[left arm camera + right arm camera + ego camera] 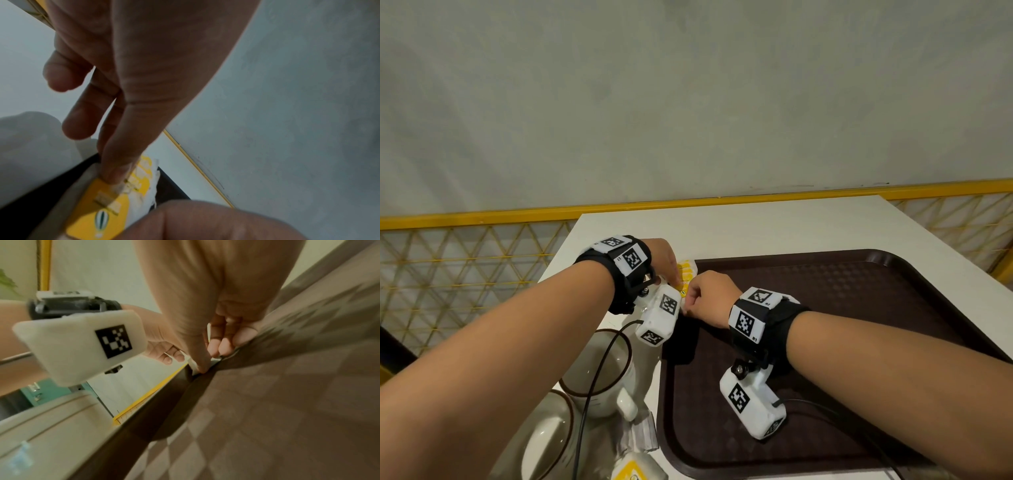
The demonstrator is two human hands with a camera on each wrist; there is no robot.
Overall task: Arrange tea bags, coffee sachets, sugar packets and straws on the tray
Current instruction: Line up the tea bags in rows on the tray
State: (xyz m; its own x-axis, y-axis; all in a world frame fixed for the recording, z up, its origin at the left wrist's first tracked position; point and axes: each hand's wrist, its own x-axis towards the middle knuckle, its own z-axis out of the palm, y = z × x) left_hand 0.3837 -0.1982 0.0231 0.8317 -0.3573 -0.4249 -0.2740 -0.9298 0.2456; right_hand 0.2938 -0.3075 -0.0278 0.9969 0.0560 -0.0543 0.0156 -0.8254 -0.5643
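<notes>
A stack of yellow tea bag packets (684,273) lies at the far left corner of the brown tray (842,301). Both hands meet there. My left hand (672,274) comes from the left. In the left wrist view its thumb and a finger pinch the top edge of the front yellow packet (102,216); the other fingers (78,125) are stretched out. My right hand (691,298) is curled beside it. In the right wrist view its thumb and curled fingers (223,348) pinch a pale packet edge (214,362) at the tray's rim. The rest of the packets is hidden by the hands.
Two beige mugs (599,370) (548,442) stand on the white table (739,226) left of the tray. Pale paper packets (642,432) and another yellow packet (632,472) lie near the table's front. A yellow mesh fence (465,260) runs behind.
</notes>
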